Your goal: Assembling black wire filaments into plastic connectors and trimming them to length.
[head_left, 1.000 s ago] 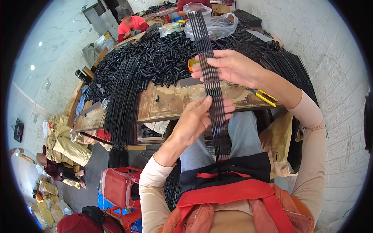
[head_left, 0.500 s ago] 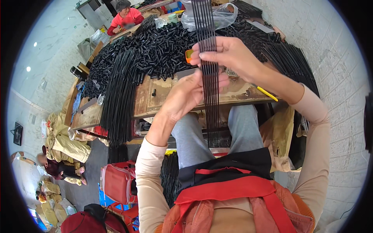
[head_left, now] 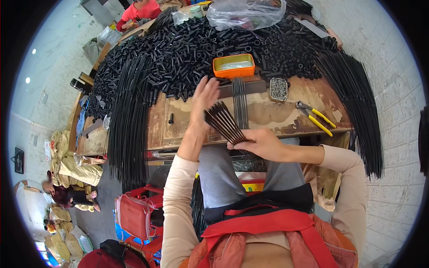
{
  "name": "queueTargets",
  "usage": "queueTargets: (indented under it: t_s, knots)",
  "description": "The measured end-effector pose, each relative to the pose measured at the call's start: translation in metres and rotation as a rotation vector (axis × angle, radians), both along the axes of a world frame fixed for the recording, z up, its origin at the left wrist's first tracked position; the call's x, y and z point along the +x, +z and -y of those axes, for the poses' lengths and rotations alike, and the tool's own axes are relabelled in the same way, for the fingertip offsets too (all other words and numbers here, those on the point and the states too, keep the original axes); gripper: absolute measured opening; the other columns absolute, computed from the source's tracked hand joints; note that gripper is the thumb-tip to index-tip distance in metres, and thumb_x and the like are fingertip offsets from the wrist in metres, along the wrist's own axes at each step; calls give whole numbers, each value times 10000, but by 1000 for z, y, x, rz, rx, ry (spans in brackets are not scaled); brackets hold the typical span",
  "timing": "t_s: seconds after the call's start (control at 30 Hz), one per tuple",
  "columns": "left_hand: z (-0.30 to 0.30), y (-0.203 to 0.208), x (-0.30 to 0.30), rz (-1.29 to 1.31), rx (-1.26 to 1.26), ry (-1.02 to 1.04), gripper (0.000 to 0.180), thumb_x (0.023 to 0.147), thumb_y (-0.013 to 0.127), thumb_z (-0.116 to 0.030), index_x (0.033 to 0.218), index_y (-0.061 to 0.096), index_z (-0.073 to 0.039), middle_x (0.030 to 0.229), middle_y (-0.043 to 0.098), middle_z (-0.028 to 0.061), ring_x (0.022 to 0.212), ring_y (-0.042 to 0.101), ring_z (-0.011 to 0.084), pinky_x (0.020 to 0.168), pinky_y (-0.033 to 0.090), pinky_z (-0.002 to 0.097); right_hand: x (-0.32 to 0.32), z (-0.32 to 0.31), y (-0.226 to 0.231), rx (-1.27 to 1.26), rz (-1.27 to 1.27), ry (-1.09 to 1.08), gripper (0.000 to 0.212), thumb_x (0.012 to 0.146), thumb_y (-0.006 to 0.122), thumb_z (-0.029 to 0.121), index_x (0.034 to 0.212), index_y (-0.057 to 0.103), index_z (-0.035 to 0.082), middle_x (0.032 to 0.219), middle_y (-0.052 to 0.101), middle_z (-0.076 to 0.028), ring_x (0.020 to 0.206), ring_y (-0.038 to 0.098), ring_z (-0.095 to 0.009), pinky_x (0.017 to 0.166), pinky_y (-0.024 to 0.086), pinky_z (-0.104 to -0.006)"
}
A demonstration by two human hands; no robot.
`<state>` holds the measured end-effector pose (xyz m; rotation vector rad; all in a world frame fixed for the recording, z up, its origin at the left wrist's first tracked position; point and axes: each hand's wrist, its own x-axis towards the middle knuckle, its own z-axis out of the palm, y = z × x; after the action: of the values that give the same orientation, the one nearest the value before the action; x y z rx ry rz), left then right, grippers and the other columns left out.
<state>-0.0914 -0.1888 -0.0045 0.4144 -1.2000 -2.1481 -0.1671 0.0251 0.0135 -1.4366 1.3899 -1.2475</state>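
Observation:
My right hand (head_left: 254,145) is closed around a fanned bunch of thin black rods (head_left: 223,121), held over the table's front edge and tilted up to the left. Beside the upper ends of the rods, my left hand (head_left: 204,100) is open with its fingers stretched. I cannot tell whether its palm touches them. Behind the bunch, a row of thin dark rods (head_left: 240,100) lies side by side across a dark flat bar (head_left: 257,87). An orange tin (head_left: 233,71) at the far end of that row contains thin silvery pins or wires.
Black tubular parts (head_left: 178,67) are heaped along the back. Long rod bundles (head_left: 129,120) hang over the front edge at left, others (head_left: 353,107) at right. Yellow-handled pliers (head_left: 318,118) lie near a small dish of metal bits (head_left: 278,90). Another person (head_left: 140,11) sits at the far left.
The rod bunch has come down from upright to a leftward tilt, fanned out in my right hand. My left hand has moved away to the left and opened.

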Motion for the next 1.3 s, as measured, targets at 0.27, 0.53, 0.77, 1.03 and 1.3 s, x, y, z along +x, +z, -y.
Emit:
queueTargets:
  t_s: [0.27, 0.53, 0.77, 1.03, 1.3]
  knots:
    - [-98, 62, 82, 531, -801, -110, 186, 910, 624, -21, 1077, 667, 47, 1000, 710, 92, 866, 679, 148, 796, 570, 296, -12, 4, -24, -129, -157, -119, 227, 878, 666, 97, 1090, 671, 15, 915, 714, -124, 809, 678, -169, 737, 512, -304]
    - [-137, 98, 71, 77, -492, 1, 223, 950, 544, 24, 1160, 587, 85, 1107, 651, 210, 1066, 642, 296, 935, 553, 410, -18, 6, -41, -190, -236, -107, 177, 847, 707, 107, 1008, 698, 33, 843, 699, -99, 766, 684, -227, 708, 529, -321]
    - [-135, 96, 71, 135, -535, -85, 249, 899, 564, 116, 1138, 616, 66, 1127, 650, 204, 1083, 633, 294, 972, 528, 425, -68, 8, 20, -261, -271, 46, 259, 920, 598, 230, 1057, 668, 21, 835, 691, -114, 762, 686, -260, 724, 537, -339]
    - [-135, 97, 70, -17, -437, -294, 437, 832, 616, 146, 1244, 553, 14, 1399, 477, 201, 1306, 469, 296, 1082, 420, 458, -178, 164, 21, -333, -905, -213, 146, 852, 603, 139, 841, 681, 16, 748, 668, -162, 690, 656, -348, 638, 522, -392]
    - [-125, 108, 73, 20, -461, -334, 590, 838, 609, 140, 1386, 424, 26, 1341, 520, 193, 1307, 474, 294, 1092, 403, 453, -182, 217, 7, 118, -1269, -196, 142, 746, 627, 74, 829, 695, -19, 825, 684, -230, 832, 684, -385, 730, 548, -463]
